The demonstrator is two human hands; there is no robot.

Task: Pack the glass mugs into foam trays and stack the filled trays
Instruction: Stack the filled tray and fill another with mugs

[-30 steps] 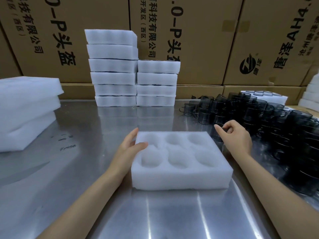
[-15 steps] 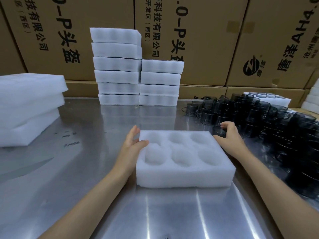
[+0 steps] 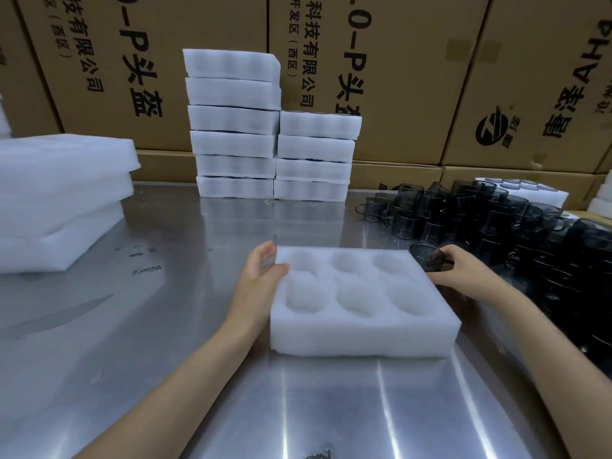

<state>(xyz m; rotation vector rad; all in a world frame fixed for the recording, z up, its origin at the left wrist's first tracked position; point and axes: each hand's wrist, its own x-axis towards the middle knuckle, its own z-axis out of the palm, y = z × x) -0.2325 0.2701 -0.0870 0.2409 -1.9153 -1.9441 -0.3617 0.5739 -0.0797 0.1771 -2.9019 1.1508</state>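
An empty six-pocket foam tray lies on the steel surface, steadied at its left edge by the open left hand. A dark glass mug is gripped by the right hand at the tray's far right corner.

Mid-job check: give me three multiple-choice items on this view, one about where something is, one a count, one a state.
1. Where does the taller stack of foam trays stand?
A. Left of the shorter stack
B. Right of the shorter stack
C. On the glass mugs

2. How many pockets does the foam tray in front have?
A. Four
B. Six
C. Nine

3. What is the right hand doing?
A. Lying flat on the table
B. Gripping a dark glass mug
C. Lifting a carton

Answers:
1 A, it stands left of the shorter stack.
2 B, two rows of three, all empty.
3 B, its fingers curl round the mug at the tray's far right corner.
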